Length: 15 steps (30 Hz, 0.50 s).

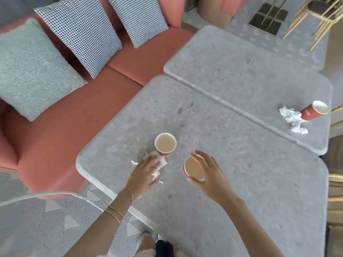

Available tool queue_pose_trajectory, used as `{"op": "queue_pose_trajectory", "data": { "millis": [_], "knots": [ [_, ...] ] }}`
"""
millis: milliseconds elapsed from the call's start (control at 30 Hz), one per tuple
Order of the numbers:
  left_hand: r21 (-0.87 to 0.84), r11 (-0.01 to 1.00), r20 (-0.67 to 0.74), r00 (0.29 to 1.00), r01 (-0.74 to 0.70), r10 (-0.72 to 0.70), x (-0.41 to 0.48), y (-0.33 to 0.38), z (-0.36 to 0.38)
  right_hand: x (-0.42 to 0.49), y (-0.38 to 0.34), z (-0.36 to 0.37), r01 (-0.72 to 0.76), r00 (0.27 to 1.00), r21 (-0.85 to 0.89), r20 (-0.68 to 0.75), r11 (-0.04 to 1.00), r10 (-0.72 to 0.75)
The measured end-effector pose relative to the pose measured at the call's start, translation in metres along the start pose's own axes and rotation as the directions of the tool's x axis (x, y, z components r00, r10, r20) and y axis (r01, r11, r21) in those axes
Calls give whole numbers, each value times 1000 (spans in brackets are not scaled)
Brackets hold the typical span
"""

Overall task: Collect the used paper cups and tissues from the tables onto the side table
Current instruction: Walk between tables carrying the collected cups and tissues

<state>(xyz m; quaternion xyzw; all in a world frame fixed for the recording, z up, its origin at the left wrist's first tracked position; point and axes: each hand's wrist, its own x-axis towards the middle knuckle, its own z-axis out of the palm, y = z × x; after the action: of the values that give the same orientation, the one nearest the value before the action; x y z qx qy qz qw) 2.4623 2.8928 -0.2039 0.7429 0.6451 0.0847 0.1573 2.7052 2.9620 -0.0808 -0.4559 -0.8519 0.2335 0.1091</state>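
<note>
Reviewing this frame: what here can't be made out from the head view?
- Near tissue: the left hand covers most of it, so its extent is hidden.
- Held cup: seen from above in the right hand; lifted or resting on the table, cannot tell.
- Far cup: its print is too small and blurred.
- Side table: not identifiable in this view.

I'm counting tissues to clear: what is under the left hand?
A crumpled white tissue lies under the left hand; its edges show, its middle is covered by the fingers.
</note>
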Motion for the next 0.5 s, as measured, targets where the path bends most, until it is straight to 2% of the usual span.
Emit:
{"op": "queue_pose_trajectory", "data": {
  "millis": [67,200,333,433,500],
  "knots": [
    [-19,999,36,999,-27,28,-2,4,-1,10,-4,0,6,1000,6,7,1000,-6],
    [-79,988,-65,989,-135,130,-7,13,-5,20,-15,2,-4,1000,25,28,1000,3],
    [-247,965,-152,987,-92,55,-6,2,-2,27,-27,3,-22,1000,37,15,999,22],
    [-172,954,-220,953,-247,208,-2,-7,-14,35,-39,1,-45,998,51,-30,998,47],
    [-134,950,-259,935,-281,241,1,-16,-27,41,-48,-2,-60,996,74,-57,995,64]
  ]
}}
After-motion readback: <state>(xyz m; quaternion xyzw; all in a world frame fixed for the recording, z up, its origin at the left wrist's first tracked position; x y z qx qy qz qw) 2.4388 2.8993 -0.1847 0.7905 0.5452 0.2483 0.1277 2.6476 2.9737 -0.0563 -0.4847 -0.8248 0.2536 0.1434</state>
